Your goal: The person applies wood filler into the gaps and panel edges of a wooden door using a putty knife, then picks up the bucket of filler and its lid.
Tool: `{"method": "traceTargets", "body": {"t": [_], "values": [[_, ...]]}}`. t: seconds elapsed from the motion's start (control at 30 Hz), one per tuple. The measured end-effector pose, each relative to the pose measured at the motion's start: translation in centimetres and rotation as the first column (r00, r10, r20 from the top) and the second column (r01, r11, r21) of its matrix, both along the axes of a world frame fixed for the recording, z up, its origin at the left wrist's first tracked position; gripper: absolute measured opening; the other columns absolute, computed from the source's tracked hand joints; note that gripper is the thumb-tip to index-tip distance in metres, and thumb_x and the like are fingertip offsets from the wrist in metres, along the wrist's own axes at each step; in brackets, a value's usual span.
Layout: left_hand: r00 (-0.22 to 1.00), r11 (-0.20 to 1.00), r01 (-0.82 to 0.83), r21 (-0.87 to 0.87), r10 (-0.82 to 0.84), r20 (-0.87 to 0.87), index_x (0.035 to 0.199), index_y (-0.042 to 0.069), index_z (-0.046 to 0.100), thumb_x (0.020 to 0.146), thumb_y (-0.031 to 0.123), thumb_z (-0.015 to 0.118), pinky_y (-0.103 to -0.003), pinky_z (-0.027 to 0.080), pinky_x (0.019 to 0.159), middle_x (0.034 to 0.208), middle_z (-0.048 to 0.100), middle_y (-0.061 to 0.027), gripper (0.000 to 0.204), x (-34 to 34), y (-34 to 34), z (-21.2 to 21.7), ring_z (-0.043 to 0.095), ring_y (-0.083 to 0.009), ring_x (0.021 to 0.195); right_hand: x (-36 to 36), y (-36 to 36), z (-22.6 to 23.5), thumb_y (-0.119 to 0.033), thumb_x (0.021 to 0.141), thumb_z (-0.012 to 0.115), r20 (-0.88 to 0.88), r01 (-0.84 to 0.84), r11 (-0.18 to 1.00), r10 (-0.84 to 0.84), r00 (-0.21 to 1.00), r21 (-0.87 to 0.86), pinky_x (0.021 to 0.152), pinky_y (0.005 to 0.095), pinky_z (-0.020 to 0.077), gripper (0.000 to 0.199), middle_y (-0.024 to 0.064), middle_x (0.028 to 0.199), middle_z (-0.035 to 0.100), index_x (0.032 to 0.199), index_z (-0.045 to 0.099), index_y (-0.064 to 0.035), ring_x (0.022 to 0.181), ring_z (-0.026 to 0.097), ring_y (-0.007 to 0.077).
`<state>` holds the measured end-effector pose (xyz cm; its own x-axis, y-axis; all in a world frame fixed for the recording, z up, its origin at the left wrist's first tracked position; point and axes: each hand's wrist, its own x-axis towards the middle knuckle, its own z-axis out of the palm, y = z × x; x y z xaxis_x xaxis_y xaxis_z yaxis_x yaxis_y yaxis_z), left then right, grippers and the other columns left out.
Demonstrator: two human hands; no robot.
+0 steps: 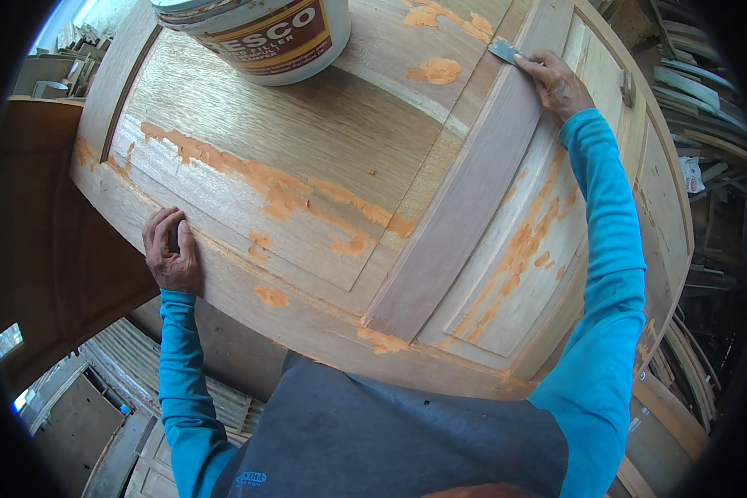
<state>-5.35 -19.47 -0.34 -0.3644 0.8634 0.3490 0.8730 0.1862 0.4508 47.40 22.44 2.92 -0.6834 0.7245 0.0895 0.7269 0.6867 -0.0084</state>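
A putty knife [503, 51] is in my right hand [556, 86], its flat blade against the far part of a wooden panelled door [307, 124], beside a long darker strip. My left hand [173, 253] rests at the door's near left edge, fingers curled toward the thumb; a dark patch shows between them, and I cannot make out whether it is an object or shadow. Orange filler [278, 187] lies in rough streaks along the panel joints. More patches of filler [435, 70] sit near the blade, and others cover the right-hand panel.
A white bucket [307, 50] with a brown label stands on the door's far left part. A small wooden block [627, 88] is on the right side. Stacked wood offcuts [693, 91] lie beyond the right edge. A dark brown panel [50, 224] stands at the left.
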Motion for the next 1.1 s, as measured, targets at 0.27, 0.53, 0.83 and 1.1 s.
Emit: {"method": "traceTargets", "body": {"t": [0.27, 0.53, 0.83, 1.1], "values": [[1.000, 1.000, 0.001, 0.003, -0.001, 0.000, 0.109, 0.003, 0.072, 0.095, 0.006, 0.067, -0.043, 0.048, 0.107, 0.120, 0.070, -0.0131, 0.015, -0.1, -0.2, -0.1, 0.063, -0.0320, 0.120, -0.9, 0.0, 2.5, 0.009, 0.092, 0.063, 0.209, 0.023, 0.998, -0.012, 0.978, -0.054, 0.105, 0.0392, 0.0542, 0.053, 0.0131, 0.123, 0.065, 0.137, 0.068, -0.0178, 0.116, 0.065, 0.0322], [1.000, 1.000, 0.007, 0.014, -0.007, -0.022, 0.108, 0.002, 0.072, 0.095, 0.005, 0.067, -0.043, 0.049, 0.106, 0.118, 0.071, -0.0133, 0.014, -0.1, -0.2, 0.0, 0.063, -0.0318, 0.120, -2.1, -0.2, 4.2, 0.012, 0.092, 0.060, 0.312, 0.096, 0.991, -0.062, 0.948, -0.097, 0.106, 0.0398, 0.0538, 0.052, 0.0134, 0.123, 0.065, 0.137, 0.068, -0.0150, 0.115, 0.066, 0.0329], [1.000, 1.000, -0.001, 0.026, 0.001, -0.005, 0.107, 0.002, 0.073, 0.095, 0.004, 0.067, -0.043, 0.049, 0.107, 0.119, 0.071, -0.0134, 0.014, -0.1, -0.2, -0.2, 0.063, -0.0320, 0.120, -2.6, 0.1, 5.6, 0.010, 0.095, 0.056, 0.361, 0.138, 0.989, -0.107, 0.926, -0.059, 0.104, 0.0395, 0.0538, 0.047, 0.0122, 0.116, 0.066, 0.132, 0.071, -0.0141, 0.115, 0.066, 0.0312], [1.000, 1.000, -0.009, 0.022, 0.008, 0.011, 0.108, 0.003, 0.073, 0.095, 0.005, 0.067, -0.043, 0.049, 0.107, 0.119, 0.072, -0.0133, 0.015, -0.2, -0.3, -0.4, 0.063, -0.0314, 0.121, -0.1, 0.2, 2.7, 0.007, 0.093, 0.056, -0.001, -0.009, 0.999, 0.009, 1.000, -0.034, 0.104, 0.0411, 0.0531, 0.046, 0.0139, 0.115, 0.064, 0.130, 0.070, -0.0149, 0.113, 0.064, 0.0333]]}}
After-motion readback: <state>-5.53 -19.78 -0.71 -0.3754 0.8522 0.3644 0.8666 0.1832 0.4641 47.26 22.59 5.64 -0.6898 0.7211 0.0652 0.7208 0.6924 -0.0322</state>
